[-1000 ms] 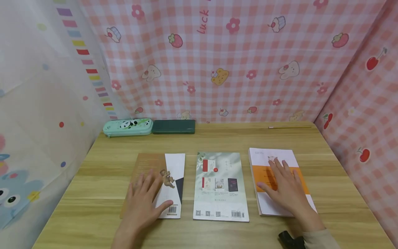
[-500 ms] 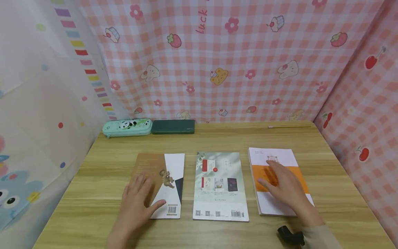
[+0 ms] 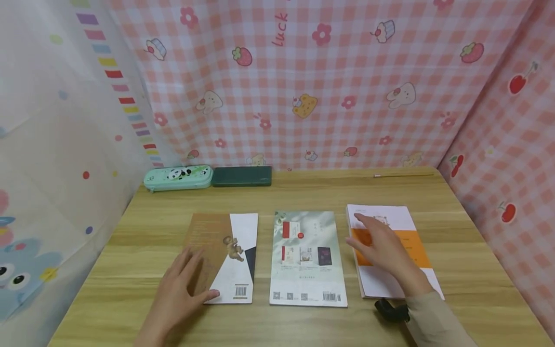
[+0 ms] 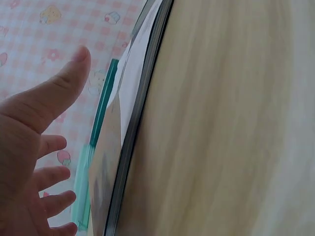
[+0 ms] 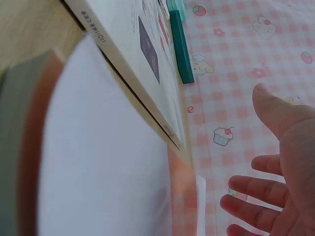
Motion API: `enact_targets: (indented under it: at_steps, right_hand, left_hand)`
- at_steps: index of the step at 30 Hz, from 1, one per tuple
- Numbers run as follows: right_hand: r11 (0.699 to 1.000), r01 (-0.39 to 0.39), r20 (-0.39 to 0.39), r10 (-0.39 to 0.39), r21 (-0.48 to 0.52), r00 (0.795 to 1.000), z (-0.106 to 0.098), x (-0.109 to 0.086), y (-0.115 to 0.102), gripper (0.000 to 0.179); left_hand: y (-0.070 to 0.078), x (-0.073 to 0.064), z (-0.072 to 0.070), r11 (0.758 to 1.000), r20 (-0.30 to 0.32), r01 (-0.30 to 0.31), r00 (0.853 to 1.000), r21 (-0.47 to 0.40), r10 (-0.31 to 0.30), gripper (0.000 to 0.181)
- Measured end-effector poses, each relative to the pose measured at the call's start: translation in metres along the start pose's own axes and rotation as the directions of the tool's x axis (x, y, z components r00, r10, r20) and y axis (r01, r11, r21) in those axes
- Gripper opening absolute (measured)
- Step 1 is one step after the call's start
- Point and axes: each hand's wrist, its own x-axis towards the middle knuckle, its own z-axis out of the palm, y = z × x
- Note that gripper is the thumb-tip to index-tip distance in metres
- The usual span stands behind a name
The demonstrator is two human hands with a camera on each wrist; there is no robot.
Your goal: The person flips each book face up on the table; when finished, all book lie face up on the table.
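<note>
Head view: three paperbacks lay flat and well apart on a wood-grained tabletop [image 3: 312,195]. The brown-and-white paperback [image 3: 220,255], printed with a small cherub-like figure, lay left of centre in the lower half of the frame. Over its lower left part was the left hand [image 3: 173,289], fingers loosely bent and apart, thumb spread toward the barcode, gripping nothing. At lower right lay the orange-banded paperback [image 3: 415,248], a thicker white block of pages; the right hand [image 3: 383,248] hung over its left half, thumb and fingers apart, likewise gripping nothing (the right wrist view showed a gap between hand and cover). Between the two lay the pale green paperback [image 3: 308,260], its smooth cover bearing pictures of books. At the table's back edge, left of centre, a mint pencil case [image 3: 178,178] with rounded ends and a panda print stood just beside a dark green oblong case [image 3: 242,176]. A slender pencil-like stick [image 3: 403,175] lay at right, before the pink gingham cloth [image 3: 277,91]. Near the beige sleeve [image 3: 435,318] was a curved black piece [image 3: 391,311].
</note>
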Motion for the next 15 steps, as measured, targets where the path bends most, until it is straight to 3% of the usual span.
enact_targets:
  at_steps: [6,10,15]
  right_hand:
    - [1.0,-0.012,0.043,0.011,0.013,0.999,0.002,0.009,-0.006,0.074]
    - [1.0,0.007,0.044,-0.008,0.029,0.999,0.006,0.015,-0.009,0.075]
    - [0.998,0.027,0.053,-0.03,0.05,0.998,0.011,0.023,-0.012,0.08]
  left_hand:
    - [-0.008,-0.005,-0.002,0.998,0.045,0.058,0.997,-0.029,-0.057,0.114]
    - [-0.01,-0.007,-0.005,0.991,0.119,0.124,0.986,-0.042,-0.118,0.129]
    - [-0.012,-0.01,-0.007,0.986,0.174,0.157,0.974,-0.049,-0.147,0.136]
